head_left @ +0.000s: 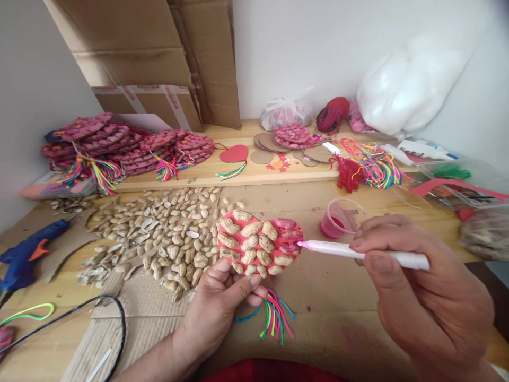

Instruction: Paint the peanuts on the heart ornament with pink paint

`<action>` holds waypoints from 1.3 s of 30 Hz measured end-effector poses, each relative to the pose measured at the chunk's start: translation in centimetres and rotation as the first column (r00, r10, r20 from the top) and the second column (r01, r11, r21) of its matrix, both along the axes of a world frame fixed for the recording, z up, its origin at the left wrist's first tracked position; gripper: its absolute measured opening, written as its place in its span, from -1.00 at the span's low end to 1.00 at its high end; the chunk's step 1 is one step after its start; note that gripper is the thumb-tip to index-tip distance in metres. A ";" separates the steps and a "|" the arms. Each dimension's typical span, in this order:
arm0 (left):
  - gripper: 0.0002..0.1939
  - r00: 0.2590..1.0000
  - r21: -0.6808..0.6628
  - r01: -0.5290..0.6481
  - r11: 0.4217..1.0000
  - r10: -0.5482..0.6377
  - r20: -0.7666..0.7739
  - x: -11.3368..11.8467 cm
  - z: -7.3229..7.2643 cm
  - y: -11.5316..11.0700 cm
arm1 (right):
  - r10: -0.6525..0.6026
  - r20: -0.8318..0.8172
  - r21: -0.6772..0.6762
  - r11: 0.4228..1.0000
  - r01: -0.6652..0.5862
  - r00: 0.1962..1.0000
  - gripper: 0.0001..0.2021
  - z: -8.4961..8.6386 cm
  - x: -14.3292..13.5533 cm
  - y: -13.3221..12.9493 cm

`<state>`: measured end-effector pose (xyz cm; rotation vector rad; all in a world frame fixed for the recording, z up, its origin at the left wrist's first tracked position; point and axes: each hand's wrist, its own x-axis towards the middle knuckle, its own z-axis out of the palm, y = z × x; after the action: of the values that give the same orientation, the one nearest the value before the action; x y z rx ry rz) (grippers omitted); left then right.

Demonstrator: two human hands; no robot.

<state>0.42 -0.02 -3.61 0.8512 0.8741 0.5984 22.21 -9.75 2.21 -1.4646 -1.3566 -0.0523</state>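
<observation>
Colleague: Start left of the red card. What do you get down the link?

Me: Well to its left, I see a blue glue gun lying on the counter. Loose peanuts spread from there almost up to the card.

Colleague: And the card itself?

Me: It's raised in the left hand, that grip pinching its lower edge, thumb in front. Bare shells fill most of its face. A bright tassel shows below it, and the stained shells sit on its right lobe.

Colleague: The pen?

Me: Just right of the card: a white pen, its pink tip at or nearly at the lowest stained shell. Beyond the pen, also right of the card, stands a clear cup with pink liquid. Farthest right, the right hand pinches the barrel between thumb and fingers.

Colleague: How would you handle this stroke?

Me: Lightly. I'd run the tip along each shell, working colour into the ridges and sides without flooding the red backing. I'd tilt the card to meet the pen, hold the left thumb off wet shells, and mind the right knuckles near the cup.
</observation>
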 end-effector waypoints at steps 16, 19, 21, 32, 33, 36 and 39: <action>-0.69 0.997 -0.111 -0.010 0.994 0.018 0.075 0.0 0.4 0.1 | 0.046 0.049 -0.007 0.999 -0.046 0.998 -0.83 -0.3 0.0 0.1; -0.69 0.997 -0.126 -0.017 0.992 0.027 0.073 0.0 0.3 0.1 | 0.030 0.041 -0.033 0.999 -0.029 0.999 -0.86 -0.6 -0.1 0.0; -0.70 0.996 -0.133 -0.015 0.991 0.026 0.082 0.0 0.2 0.1 | 0.007 0.052 -0.030 1.000 -0.006 0.999 -0.86 -0.6 0.0 0.0; -0.73 0.997 -0.101 -0.003 0.995 0.011 0.076 -0.3 0.0 0.0 | -0.040 0.118 -0.025 0.999 0.043 0.992 -0.85 -1.0 0.0 0.1; -0.73 0.997 -0.100 -0.002 0.995 0.010 0.076 -0.3 0.1 0.0 | -0.045 0.120 -0.022 0.999 0.048 0.992 -0.84 -0.9 0.0 0.1; -0.73 0.997 -0.100 0.004 0.995 0.004 0.078 -0.3 0.1 0.1 | 0.006 0.094 -0.019 1.000 -0.004 0.996 -0.81 -0.9 0.0 0.0; -0.72 0.997 -0.103 0.001 0.995 0.007 0.078 -0.2 0.1 0.1 | 0.027 0.093 -0.036 0.999 -0.024 0.995 -0.82 -1.0 0.0 0.1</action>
<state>0.25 0.06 -3.50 0.7285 0.8283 0.5805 22.16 -9.61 1.25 -1.4900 -1.4583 -0.0821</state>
